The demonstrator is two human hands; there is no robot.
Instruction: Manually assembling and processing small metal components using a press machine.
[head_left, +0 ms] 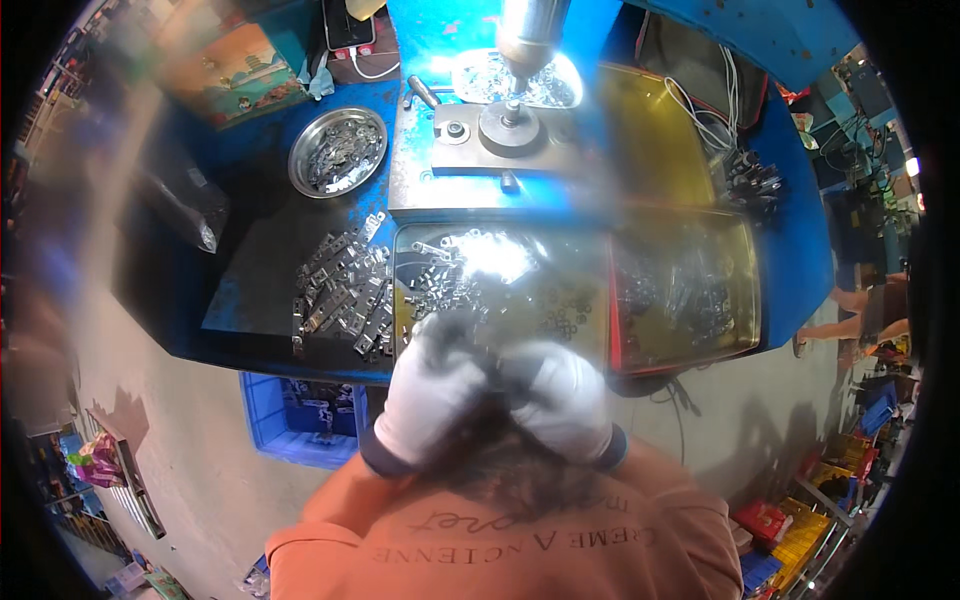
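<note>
My left hand (430, 385) and my right hand (562, 398) wear white gloves with dark fingers. They are close together in front of my chest, over the near edge of a tray (590, 340). Fingers on both hands are curled in; what they hold is hidden and blurred. Just beyond my left hand, small metal parts (440, 285) lie in the tray. Small dark nut-like rings (568, 312) are scattered beyond my right hand. A heap of flat metal strips with holes (345, 285) lies on the bench left of my left hand.
A press ram (527, 45) hangs above a steel fixture with a round die (510, 130). A metal bowl of parts (338, 152) stands left of it. A second tray (740, 270) sits at right. Below the bench edge is a blue crate (262, 415).
</note>
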